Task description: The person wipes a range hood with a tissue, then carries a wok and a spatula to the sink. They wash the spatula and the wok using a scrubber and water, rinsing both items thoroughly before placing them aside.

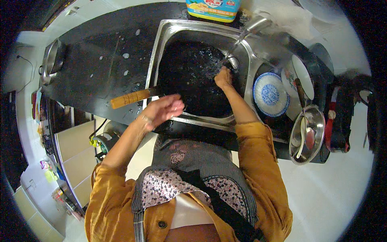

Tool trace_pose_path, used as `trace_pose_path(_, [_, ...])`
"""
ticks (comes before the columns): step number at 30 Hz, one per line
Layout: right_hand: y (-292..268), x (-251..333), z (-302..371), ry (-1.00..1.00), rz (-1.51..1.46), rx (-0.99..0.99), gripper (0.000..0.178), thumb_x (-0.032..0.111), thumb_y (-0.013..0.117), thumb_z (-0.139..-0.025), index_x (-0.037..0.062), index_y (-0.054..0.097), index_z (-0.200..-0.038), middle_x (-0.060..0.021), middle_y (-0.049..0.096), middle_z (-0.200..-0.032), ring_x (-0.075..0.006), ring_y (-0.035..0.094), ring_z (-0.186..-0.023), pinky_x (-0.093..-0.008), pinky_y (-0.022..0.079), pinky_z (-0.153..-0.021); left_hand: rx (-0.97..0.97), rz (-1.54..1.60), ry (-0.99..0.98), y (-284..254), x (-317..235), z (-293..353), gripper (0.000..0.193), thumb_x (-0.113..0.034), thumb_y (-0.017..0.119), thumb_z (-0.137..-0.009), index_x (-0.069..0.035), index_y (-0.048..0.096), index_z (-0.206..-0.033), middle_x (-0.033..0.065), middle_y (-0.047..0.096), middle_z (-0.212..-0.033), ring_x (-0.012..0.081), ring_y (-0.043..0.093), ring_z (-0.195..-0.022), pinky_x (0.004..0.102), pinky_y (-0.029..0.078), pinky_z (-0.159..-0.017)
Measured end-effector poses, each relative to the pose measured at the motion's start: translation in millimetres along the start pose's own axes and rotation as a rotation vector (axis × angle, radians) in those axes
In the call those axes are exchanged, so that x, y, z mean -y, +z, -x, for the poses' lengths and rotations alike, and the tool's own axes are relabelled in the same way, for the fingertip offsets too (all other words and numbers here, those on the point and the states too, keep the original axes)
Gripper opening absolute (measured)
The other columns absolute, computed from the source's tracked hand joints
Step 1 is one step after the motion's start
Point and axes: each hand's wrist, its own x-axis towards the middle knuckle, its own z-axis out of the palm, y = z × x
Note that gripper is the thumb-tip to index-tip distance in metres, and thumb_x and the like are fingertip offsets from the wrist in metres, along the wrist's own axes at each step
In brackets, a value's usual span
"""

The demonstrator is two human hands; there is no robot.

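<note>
A large black wok (189,76) sits in the steel sink (155,60), its wooden handle (130,99) jutting out over the left rim. Just right of that handle, my left hand (165,109) hovers near the wok's front edge, fingers apart and nothing in them. My right hand (223,78) reaches to the wok's right side, beneath the running tap (256,26), with its fingers curled closed. Water comes down close to them. Whatever the right fingers hold, if anything, is hidden. A shiny pale patch (233,62) shows beside them, too unclear to name.
Right of the sink stand a blue-and-white plate (269,93), a white bowl (303,72) and a steel bowl (297,135) with spoons. Behind is a blue-and-yellow jug (213,10). A steel pan (55,56) lies far left on the wet black counter (100,72).
</note>
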Motion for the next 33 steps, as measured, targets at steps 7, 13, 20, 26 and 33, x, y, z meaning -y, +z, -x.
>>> trace_pose_path(7, [106, 8, -37, -0.348, -0.213, -0.192, 0.045, 0.005, 0.06, -0.071, 0.0054, 0.045, -0.113, -0.0172, 0.048, -0.103, -0.0318, 0.049, -0.093, -0.037, 0.045, -0.077, -0.476, -0.063, 0.57, -58, 7, 46, 0.042, -0.015, 0.067, -0.075, -0.006, 0.042, -0.108, 0.0132, 0.056, -0.101, 0.0247, 0.052, -0.099, 0.0402, 0.041, -0.088])
trace_pose_path(13, [88, 28, 0, -0.564, -0.418, 0.346, 0.02, 0.01, 0.056, -0.076, 0.0028, 0.059, -0.094, -0.0151, 0.061, -0.084, -0.0291, 0.059, -0.076, -0.0353, 0.047, -0.068, -0.368, -0.062, 0.918, -38, -18, 14, 0.022, -0.019, 0.061, -0.081, -0.003, 0.049, -0.09, 0.011, 0.057, -0.088, 0.0227, 0.054, -0.09, 0.0399, 0.04, -0.087])
trace_pose_path(20, [17, -29, 10, -0.375, -0.239, 0.156, 0.016, 0.014, 0.058, -0.075, 0.0011, 0.062, -0.084, -0.0152, 0.062, -0.08, -0.0274, 0.059, -0.077, -0.0336, 0.045, -0.069, -0.286, -0.196, 1.179, 56, -66, 10, 0.022, -0.017, 0.062, -0.08, -0.001, 0.048, -0.075, 0.0051, 0.051, -0.062, 0.0143, 0.051, -0.057, 0.0291, 0.045, -0.062])
trace_pose_path(26, [-15, -32, 32, -0.199, -0.222, 0.057, 0.023, 0.014, 0.057, -0.076, -0.003, 0.059, -0.092, -0.0197, 0.061, -0.082, -0.0301, 0.059, -0.083, -0.037, 0.045, -0.074, -0.37, -0.306, 1.229, 108, -107, 25, 0.025, -0.022, 0.067, -0.073, -0.003, 0.051, -0.071, 0.0039, 0.052, -0.059, 0.013, 0.052, -0.054, 0.0248, 0.041, -0.054])
trace_pose_path(33, [-20, -36, 16, -0.036, -0.04, -0.136, 0.04, 0.016, 0.051, -0.079, -0.004, 0.045, -0.112, -0.0277, 0.053, -0.104, -0.0404, 0.049, -0.101, -0.0457, 0.038, -0.088, -0.435, 0.013, 1.043, 71, -161, 52, 0.028, -0.024, 0.07, -0.072, -0.01, 0.047, -0.066, 0.0029, 0.046, -0.056, 0.0178, 0.052, -0.055, 0.031, 0.045, -0.058])
